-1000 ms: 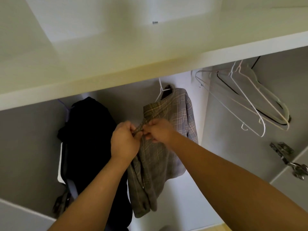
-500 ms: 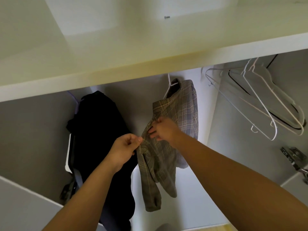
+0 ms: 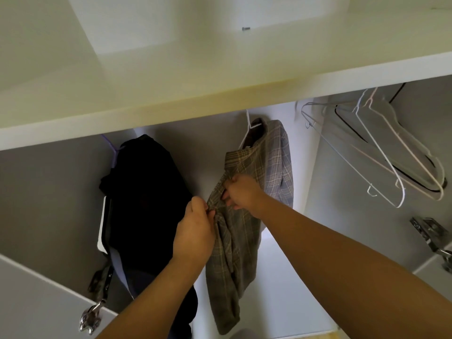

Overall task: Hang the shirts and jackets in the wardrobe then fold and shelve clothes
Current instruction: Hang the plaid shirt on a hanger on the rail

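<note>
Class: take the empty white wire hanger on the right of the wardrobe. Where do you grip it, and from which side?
Grip the empty white wire hanger at its neck just under the hook, reaching from the open front: its lower bar overlaps the neighbouring beige and black hangers and would likely snag.

Single head view, close, facing forward-down into wardrobe [image 3: 342, 172], under shelf [image 3: 171, 77].
</note>
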`<state>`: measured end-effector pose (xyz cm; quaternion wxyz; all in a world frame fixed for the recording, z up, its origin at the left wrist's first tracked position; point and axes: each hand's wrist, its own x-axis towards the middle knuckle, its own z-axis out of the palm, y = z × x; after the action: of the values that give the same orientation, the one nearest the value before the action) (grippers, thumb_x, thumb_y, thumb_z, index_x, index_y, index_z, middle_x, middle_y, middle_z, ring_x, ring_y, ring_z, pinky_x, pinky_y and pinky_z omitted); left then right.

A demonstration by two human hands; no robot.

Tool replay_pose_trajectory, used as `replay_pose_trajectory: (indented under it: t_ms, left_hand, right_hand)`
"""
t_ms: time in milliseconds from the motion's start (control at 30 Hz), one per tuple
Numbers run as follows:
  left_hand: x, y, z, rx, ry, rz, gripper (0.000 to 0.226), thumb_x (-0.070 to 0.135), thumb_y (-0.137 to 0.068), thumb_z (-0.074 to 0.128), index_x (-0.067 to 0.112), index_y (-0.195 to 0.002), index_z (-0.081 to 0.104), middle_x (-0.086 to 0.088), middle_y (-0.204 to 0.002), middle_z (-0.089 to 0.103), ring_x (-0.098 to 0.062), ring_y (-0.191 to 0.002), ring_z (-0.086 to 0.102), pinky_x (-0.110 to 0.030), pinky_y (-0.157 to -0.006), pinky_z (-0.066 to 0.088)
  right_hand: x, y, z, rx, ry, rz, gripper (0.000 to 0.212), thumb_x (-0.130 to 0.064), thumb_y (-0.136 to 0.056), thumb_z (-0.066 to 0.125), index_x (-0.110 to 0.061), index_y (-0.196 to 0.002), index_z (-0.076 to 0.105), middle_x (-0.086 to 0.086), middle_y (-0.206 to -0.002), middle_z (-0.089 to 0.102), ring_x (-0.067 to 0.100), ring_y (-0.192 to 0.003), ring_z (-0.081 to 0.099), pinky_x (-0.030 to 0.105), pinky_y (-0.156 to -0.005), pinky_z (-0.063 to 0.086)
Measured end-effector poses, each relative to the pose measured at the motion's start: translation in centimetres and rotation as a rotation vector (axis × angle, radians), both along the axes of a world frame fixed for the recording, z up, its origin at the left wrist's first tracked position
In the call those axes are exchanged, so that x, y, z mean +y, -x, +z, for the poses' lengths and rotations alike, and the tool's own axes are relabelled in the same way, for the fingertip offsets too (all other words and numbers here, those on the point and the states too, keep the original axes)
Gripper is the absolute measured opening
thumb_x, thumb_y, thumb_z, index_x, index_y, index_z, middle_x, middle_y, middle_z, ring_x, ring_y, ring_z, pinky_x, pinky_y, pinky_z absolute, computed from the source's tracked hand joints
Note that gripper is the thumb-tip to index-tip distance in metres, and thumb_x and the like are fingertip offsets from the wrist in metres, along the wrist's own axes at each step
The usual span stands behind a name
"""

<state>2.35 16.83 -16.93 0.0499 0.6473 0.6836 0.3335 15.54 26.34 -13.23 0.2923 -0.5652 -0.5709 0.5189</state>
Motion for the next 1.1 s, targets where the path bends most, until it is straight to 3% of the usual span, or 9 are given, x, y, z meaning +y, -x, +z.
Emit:
replay_pose_trajectory:
  t_ms: [133, 233, 367, 533, 633, 700, 767, 967, 1100]
  left_hand:
    - [0.2, 0.6, -0.6, -0.049, 0.027, -0.004, 0.027, 0.027, -0.097, 0.063, 0.018, -0.115, 0.045, 0.008, -0.104, 0.045, -0.011, -0.076, 0.050, -0.028, -0.062, 0.041]
    - [0.6, 0.7, -0.8, 0.030, 0.063, -0.004, 0.024, 0.022, -0.095, 0.064, 0.019, -0.112, 0.047, 0.003, -0.107, 0.049, -0.014, -0.074, 0.050, -0.027, -0.060, 0.039]
    - [0.5, 0.3, -1.0, 0.072, 0.068, -0.082, 0.026, 0.017, -0.095, 0.061, 0.019, -0.119, 0.053, 0.001, -0.107, 0.055, -0.018, -0.084, 0.061, -0.025, -0.063, 0.043]
    - [0.5, 0.0, -1.4, 0.054, 0.108, -0.240, 0.032, 0.018, -0.096, 0.057, 0.021, -0.127, 0.055, 0.010, -0.086, 0.058, -0.005, -0.070, 0.057, -0.014, -0.063, 0.048]
    - [1.0, 0.0, -1.4, 0.026, 0.177, -0.416, 0.023, 0.037, -0.098, 0.056, 0.032, -0.121, 0.056, 0.017, -0.072, 0.058, -0.008, -0.065, 0.062, -0.020, -0.065, 0.057]
    - [1.4, -0.3, -0.9, -0.100, 0.269, -0.502, 0.036, 0.063, -0.095, 0.043, 0.043, -0.122, 0.054, 0.028, -0.081, 0.064, -0.002, -0.074, 0.067, -0.011, -0.066, 0.053]
    - [2.3, -0.6, -0.4, -0.184, 0.279, -0.516, 0.050, 0.074, -0.089, 0.033, 0.047, -0.125, 0.053, 0.032, -0.086, 0.065, 0.006, -0.083, 0.066, -0.004, -0.067, 0.048]
    - [9.7, -0.8, 1.9, -0.292, 0.187, -0.349, 0.024, 0.037, -0.104, 0.046, 0.024, -0.117, 0.061, 0.005, -0.096, 0.069, -0.009, -0.066, 0.064, -0.006, -0.053, 0.044]
    - [16.0, -1.1, 3.9, -0.268, 0.158, -0.257, 0.014, 0.032, -0.103, 0.048, 0.024, -0.105, 0.059, -0.003, -0.101, 0.070, -0.017, -0.061, 0.066, -0.017, -0.053, 0.049]
  right_hand:
    - [0.0, 0.1, -0.1, 0.019, -0.038, -0.009, 0.020, -0.023, -0.103, 0.042, -0.014, -0.089, 0.053, 0.017, -0.098, 0.070, 0.024, -0.074, 0.065, 0.035, -0.065, 0.054]
    - [-0.2, 0.2, -0.3, -0.008, -0.110, -0.051, 0.029, -0.037, -0.104, 0.040, -0.014, -0.095, 0.056, 0.012, -0.093, 0.071, 0.025, -0.078, 0.069, 0.035, -0.071, 0.055]
    - [-0.2, 0.3, 0.1, -0.164, -0.368, -0.177, 0.049, -0.054, -0.097, 0.047, -0.020, -0.062, 0.051, -0.006, -0.059, 0.057, 0.006, -0.056, 0.056, 0.024, -0.051, 0.037]
    - [0.0, -0.6, 0.5, -0.246, -0.424, -0.169, 0.040, -0.026, -0.091, 0.059, -0.016, -0.055, 0.045, -0.003, -0.054, 0.050, 0.010, -0.051, 0.050, 0.025, -0.052, 0.041]
    - [-0.3, -1.3, 0.6, -0.283, -0.454, -0.196, 0.035, -0.020, -0.091, 0.059, -0.014, -0.059, 0.046, -0.001, -0.057, 0.050, 0.011, -0.053, 0.051, 0.025, -0.052, 0.044]
    - [-0.8, -1.7, 0.4, -0.319, -0.464, -0.217, 0.029, -0.020, -0.091, 0.059, -0.017, -0.064, 0.050, -0.002, -0.062, 0.054, 0.010, -0.057, 0.054, 0.026, -0.056, 0.048]
    - [-1.3, -2.4, 0.2, -0.363, -0.495, -0.254, 0.021, -0.020, -0.093, 0.059, -0.021, -0.073, 0.051, -0.008, -0.067, 0.054, 0.006, -0.059, 0.053, 0.015, -0.054, 0.042]
    - [-2.2, -5.1, 0.7, -0.522, -0.461, -0.369, 0.003, -0.027, -0.100, 0.056, -0.026, -0.099, 0.053, -0.007, -0.089, 0.058, 0.007, -0.065, 0.051, 0.011, -0.059, 0.036]
    - [-3.1, -7.0, 1.7, -0.733, -0.452, -0.391, 0.015, -0.026, -0.099, 0.058, -0.017, -0.111, 0.058, 0.000, -0.086, 0.060, 0.015, -0.066, 0.056, 0.027, -0.063, 0.047]
